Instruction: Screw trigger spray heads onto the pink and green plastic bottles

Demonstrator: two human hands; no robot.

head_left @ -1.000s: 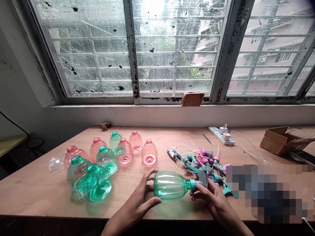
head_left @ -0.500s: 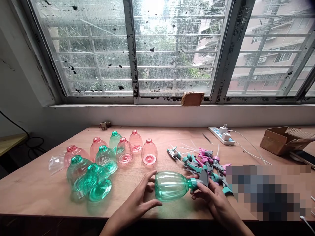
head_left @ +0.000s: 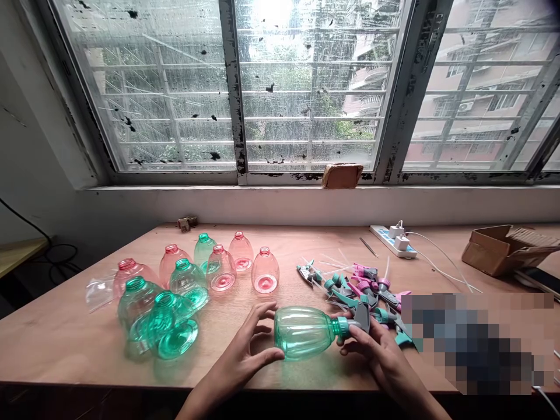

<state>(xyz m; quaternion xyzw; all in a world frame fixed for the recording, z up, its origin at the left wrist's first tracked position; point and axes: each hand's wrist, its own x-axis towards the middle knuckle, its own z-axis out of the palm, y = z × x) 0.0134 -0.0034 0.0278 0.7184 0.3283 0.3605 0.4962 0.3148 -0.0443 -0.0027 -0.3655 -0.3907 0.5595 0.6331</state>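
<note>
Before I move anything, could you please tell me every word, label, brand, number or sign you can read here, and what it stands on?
There is no readable text anywhere in view.
Green spray bottle, held: no lettering visible.
Power strip: any markings are too small to read.
Open cardboard box, at right: no legible print.

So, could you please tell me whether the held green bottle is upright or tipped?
Tipped: the green bottle points sideways, its spray head in the right hand.
</note>
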